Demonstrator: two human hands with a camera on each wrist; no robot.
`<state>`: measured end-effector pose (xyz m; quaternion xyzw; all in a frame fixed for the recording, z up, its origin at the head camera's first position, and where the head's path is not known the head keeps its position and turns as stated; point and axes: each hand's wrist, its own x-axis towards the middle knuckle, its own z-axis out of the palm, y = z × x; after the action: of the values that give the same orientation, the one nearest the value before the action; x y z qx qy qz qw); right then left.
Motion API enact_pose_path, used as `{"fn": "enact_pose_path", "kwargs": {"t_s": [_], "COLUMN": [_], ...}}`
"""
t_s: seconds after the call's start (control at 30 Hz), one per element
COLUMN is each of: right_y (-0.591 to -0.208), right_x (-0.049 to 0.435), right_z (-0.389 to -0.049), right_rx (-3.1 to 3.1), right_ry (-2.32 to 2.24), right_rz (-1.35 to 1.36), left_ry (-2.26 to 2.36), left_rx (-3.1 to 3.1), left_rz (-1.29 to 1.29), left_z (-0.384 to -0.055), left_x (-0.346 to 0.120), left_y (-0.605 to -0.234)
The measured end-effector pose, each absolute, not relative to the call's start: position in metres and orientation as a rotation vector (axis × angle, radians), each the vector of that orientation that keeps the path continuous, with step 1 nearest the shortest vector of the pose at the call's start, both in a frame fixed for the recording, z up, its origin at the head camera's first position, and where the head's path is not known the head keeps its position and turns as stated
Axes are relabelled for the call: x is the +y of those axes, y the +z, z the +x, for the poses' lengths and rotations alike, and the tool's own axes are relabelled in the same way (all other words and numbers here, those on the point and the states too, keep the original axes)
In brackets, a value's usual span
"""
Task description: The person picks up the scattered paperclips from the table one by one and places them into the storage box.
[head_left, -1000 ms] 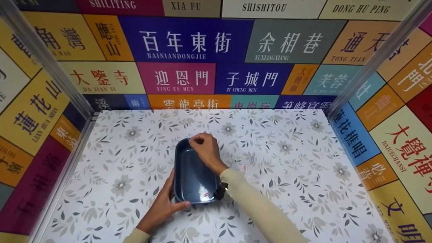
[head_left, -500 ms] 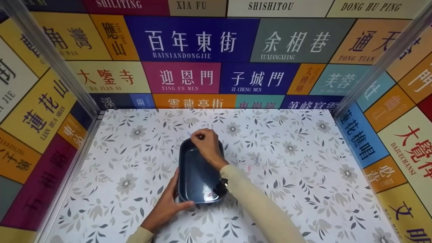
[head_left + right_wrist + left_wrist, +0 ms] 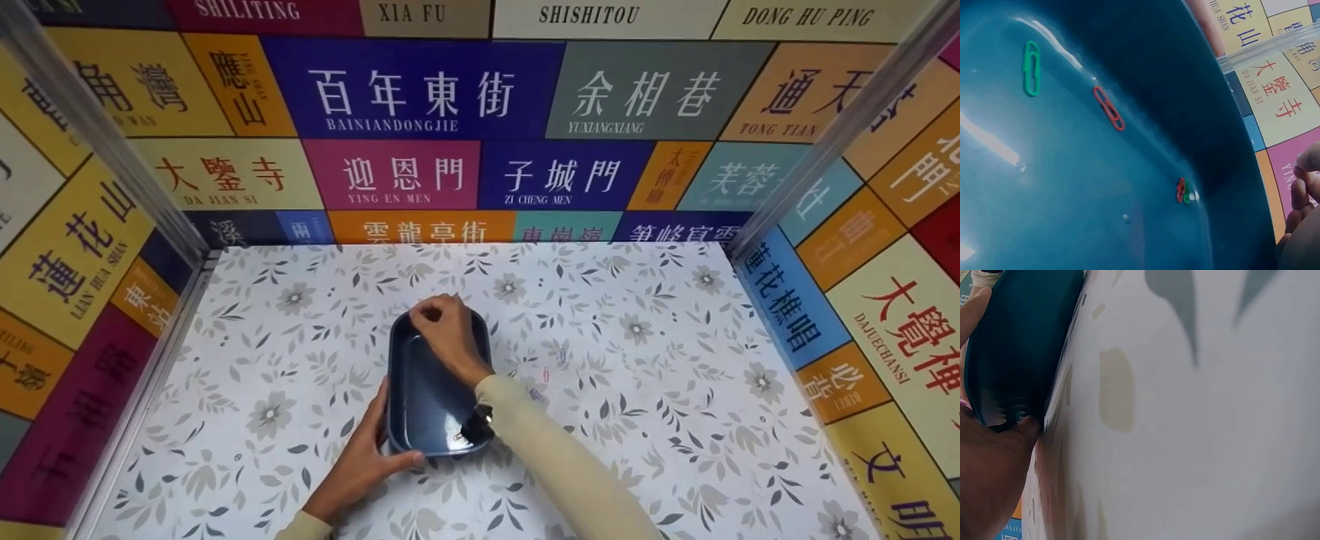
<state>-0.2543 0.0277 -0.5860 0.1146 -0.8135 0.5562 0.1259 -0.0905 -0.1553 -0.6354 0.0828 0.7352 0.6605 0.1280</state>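
Note:
A dark blue rectangular dish (image 3: 424, 390) with rounded corners rests on the table. My left hand (image 3: 360, 454) grips its near left corner, thumb at the near rim and fingers along the left side. Above the dish's far end, my right hand (image 3: 448, 330) pinches something tiny, with a bluish glint at the fingertips; it looks like a paper clip, mostly hidden. Inside the dish, the right wrist view shows a green paper clip (image 3: 1031, 68), a red paper clip (image 3: 1108, 108), and a red one (image 3: 1180, 190) beside a green one (image 3: 1187, 192) near the wall.
Right of the dish, a pink paper clip (image 3: 546, 374), a bluish one (image 3: 562, 356) and another bluish one (image 3: 535, 394) close to the right sleeve lie on the floral tabletop (image 3: 637, 442). Printed panels (image 3: 405, 176) wall off the back and both sides.
My right hand and forearm have shifted slightly left over the dish, showing a bluish paper clip beside the sleeve. The left hand keeps its grip; the head view has swayed a little.

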Motion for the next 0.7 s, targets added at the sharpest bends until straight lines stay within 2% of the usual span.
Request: {"fn": "enact_pose_path", "kwargs": {"t_s": [0.7], "right_y": [-0.5931], "right_x": [0.0310], "right_z": [-0.2482], "right_rx": [-2.514], "right_ry": [1.546], "right_rz": [0.450], "left_ry": [1.865], "left_rx": [2.186], "left_rz": [0.239], "left_z": [-0.0912], "left_x": [-0.1565], "left_y": [-0.6353]}}
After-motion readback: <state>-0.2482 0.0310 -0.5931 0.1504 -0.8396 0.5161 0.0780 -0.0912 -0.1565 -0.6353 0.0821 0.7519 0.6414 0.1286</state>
